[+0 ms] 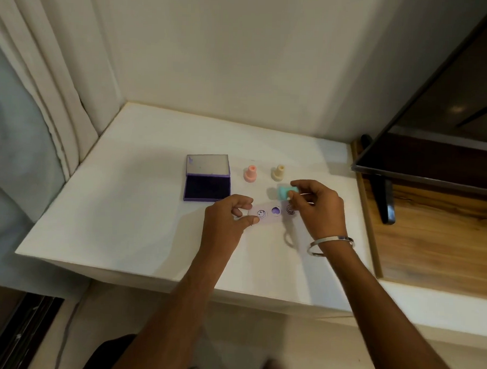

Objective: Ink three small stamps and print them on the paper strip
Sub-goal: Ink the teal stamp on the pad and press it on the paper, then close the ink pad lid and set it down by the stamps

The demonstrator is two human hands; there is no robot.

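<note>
A white paper strip (268,217) lies on the white table (129,213) and carries three purple prints: a smiley, a heart and rings. My left hand (230,214) rests its thumb and fingers on the strip's left end. Just above the strip's right end, my right hand (316,207) holds a teal stamp (284,192), tilted on its side. A pink stamp (250,174) and a cream stamp (278,173) stand upright behind the strip. The purple ink pad (207,187) lies open to the left, lid raised.
A dark screen on a black stand (384,201) sits on a wooden surface (435,234) at the right. A pale wall rises behind the table, and a curtain (45,92) hangs at the left. The table's front edge runs near my forearms.
</note>
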